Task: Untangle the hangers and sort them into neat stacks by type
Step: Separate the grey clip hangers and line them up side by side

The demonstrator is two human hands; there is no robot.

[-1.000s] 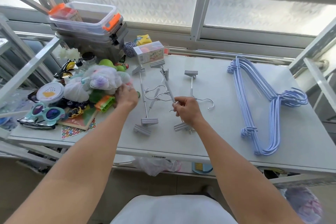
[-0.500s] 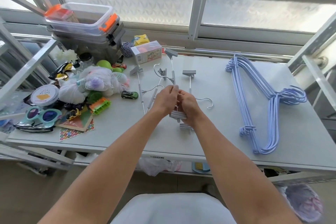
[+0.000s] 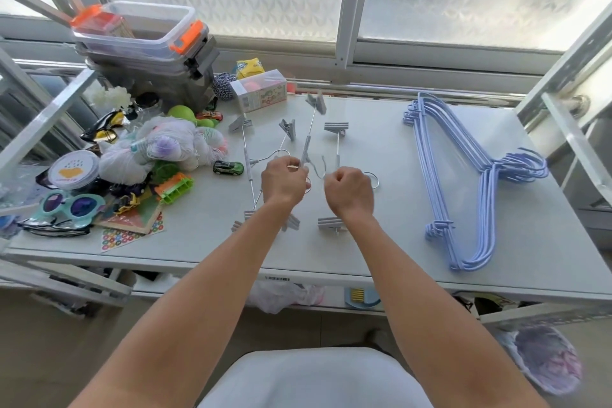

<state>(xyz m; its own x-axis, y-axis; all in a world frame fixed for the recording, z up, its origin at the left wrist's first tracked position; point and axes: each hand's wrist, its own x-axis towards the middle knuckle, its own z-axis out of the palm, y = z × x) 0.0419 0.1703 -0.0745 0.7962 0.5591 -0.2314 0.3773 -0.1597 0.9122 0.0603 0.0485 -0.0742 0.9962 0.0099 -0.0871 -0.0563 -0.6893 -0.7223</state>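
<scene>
Several grey metal clip hangers (image 3: 246, 162) lie tangled in the middle of the white table (image 3: 381, 242). My left hand (image 3: 284, 180) grips the bar of one raised clip hanger (image 3: 311, 129), whose far clip points toward the window. My right hand (image 3: 349, 192) is closed on a thin wire hook of the same tangle, just right of the left hand. Another clip hanger (image 3: 337, 142) lies flat beyond my right hand. A neat stack of blue wire hangers (image 3: 463, 182) rests on the right side of the table, hooks pointing right.
Clutter fills the table's left side: stacked plastic boxes (image 3: 142, 43), a white mesh bundle (image 3: 165, 149), a toy car (image 3: 228, 167), sunglasses (image 3: 71, 205), a small carton (image 3: 260, 91). Window frames stand behind, metal rails on both sides.
My left hand left the clutter and joined the right at the tangle. One clip hanger has been lifted and tilted, and the hands have now drawn slightly apart.
</scene>
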